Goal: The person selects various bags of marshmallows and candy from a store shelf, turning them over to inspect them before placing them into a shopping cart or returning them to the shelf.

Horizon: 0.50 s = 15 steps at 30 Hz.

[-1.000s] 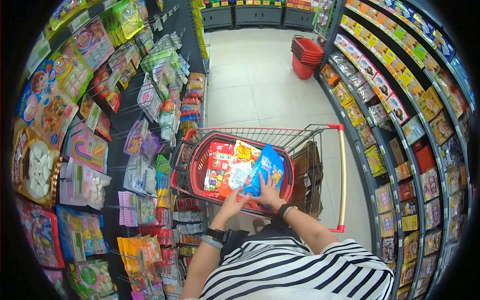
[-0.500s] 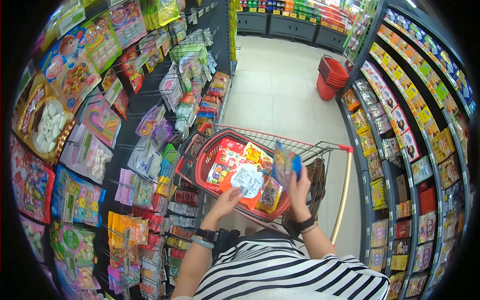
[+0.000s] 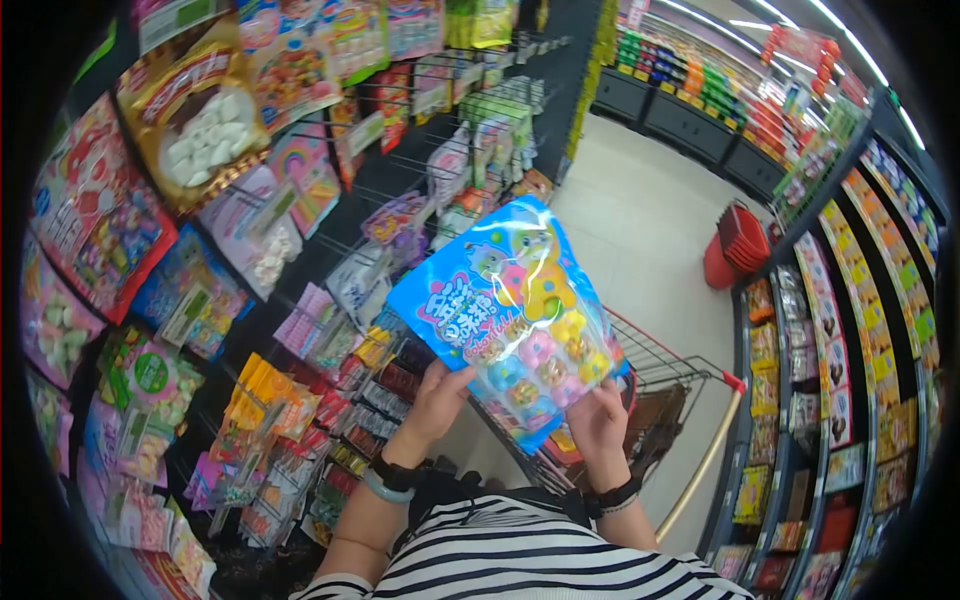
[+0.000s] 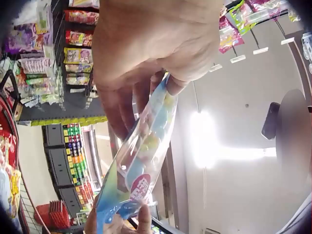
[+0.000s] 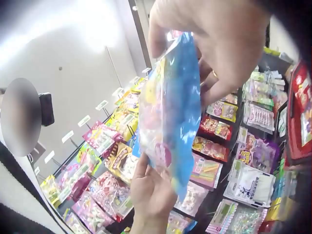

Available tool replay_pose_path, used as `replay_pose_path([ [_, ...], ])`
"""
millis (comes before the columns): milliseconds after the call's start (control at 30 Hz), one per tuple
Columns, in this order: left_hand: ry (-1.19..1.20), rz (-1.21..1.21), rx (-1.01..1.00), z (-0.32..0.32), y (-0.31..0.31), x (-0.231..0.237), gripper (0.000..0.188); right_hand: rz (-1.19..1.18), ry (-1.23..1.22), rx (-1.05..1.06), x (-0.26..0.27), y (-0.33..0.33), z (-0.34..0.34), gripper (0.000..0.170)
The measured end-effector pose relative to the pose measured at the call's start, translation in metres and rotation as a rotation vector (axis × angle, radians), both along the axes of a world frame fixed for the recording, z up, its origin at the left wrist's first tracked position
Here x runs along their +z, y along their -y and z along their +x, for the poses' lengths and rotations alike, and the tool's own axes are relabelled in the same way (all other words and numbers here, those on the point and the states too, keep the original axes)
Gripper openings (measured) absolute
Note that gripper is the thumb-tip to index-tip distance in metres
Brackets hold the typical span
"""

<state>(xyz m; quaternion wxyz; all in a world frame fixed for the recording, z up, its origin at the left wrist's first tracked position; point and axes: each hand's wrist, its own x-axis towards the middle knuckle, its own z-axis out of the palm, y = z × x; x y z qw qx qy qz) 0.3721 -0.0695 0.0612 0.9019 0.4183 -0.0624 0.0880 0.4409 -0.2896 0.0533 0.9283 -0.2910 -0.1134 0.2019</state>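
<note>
A blue candy bag (image 3: 510, 310) with cartoon animals and a clear window of colourful sweets is held up in front of the body, tilted, above the cart. My left hand (image 3: 437, 398) pinches its lower left edge, thumb on the front. At the lower right edge my right hand (image 3: 600, 418) grips the bag. Both wrist views show the bag (image 4: 141, 151) nearly edge-on, with fingers behind it and the thumb in front. In the right wrist view, the far hand (image 5: 152, 192) holds the opposite edge.
A shopping cart (image 3: 690, 362) stands below, its basket mostly hidden by the bag. Hanging sweets, such as a marshmallow bag (image 3: 205, 130), line the rack at left. Stacked red baskets (image 3: 737, 246) stand on the aisle floor (image 3: 640, 190). Packed shelves (image 3: 815, 400) run along the right.
The blue bag has come up out of the red basket in my right hand and now faces the head camera. My left hand has moved from the basket onto it. The view has swung left.
</note>
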Motion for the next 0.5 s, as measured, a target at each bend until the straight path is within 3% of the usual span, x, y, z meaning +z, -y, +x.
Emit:
replay_pose_path([
  [100,-0.003,0.046,0.191,-0.017,-0.020,0.018,0.034,0.118,-0.058,0.239,0.010,-0.018,-0.003,0.053],
  [167,-0.003,0.064,0.245,-0.025,-0.035,0.021,0.033,0.155,-0.055,0.265,0.012,-0.033,-0.004,0.054],
  [233,-0.035,0.206,0.294,-0.033,-0.054,0.017,0.036,-0.165,0.019,0.246,0.005,-0.046,-0.004,0.055],
  [300,-0.078,0.206,0.413,-0.037,-0.064,0.025,0.039,-0.176,-0.013,0.281,0.002,-0.065,-0.005,0.052],
  [367,-0.119,0.208,0.530,-0.037,-0.073,0.029,0.041,-0.419,0.056,0.136,-0.002,-0.085,-0.008,0.045],
  [433,-0.265,0.195,0.596,-0.038,-0.082,0.025,0.049,-0.545,0.193,0.123,0.017,-0.111,-0.019,0.048],
  [467,-0.260,0.134,0.556,-0.036,-0.088,0.016,0.063,-0.591,0.598,0.136,0.024,-0.124,-0.023,0.053],
  [500,-0.260,0.133,0.573,-0.035,-0.100,0.000,0.063,-0.615,1.003,0.142,0.033,-0.136,-0.028,0.057],
])
